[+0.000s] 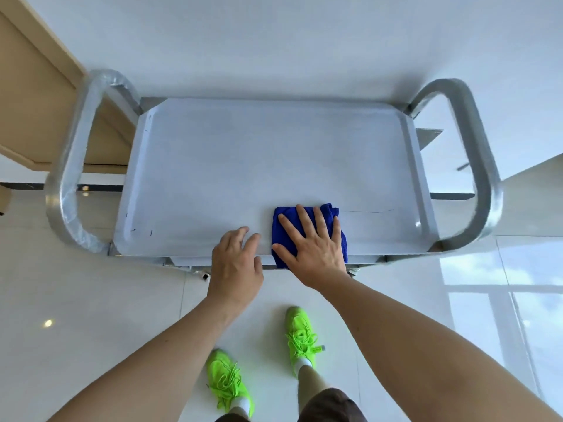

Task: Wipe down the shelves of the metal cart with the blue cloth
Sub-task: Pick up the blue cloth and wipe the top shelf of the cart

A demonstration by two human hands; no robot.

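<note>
Two hands up | right hand flat, fingers straight, pressing blue cloth lower centre of top shelf | left hand relaxed, empty, at near rim | tip: overlap strokes, reach corners

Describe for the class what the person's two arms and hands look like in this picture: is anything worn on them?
Both forearms are bare as far as the frame shows, with no sleeves in view. The left hand and the right hand wear no gloves, and no rings, watch or bracelets can be seen. The fingernails look short and unpainted.
</note>
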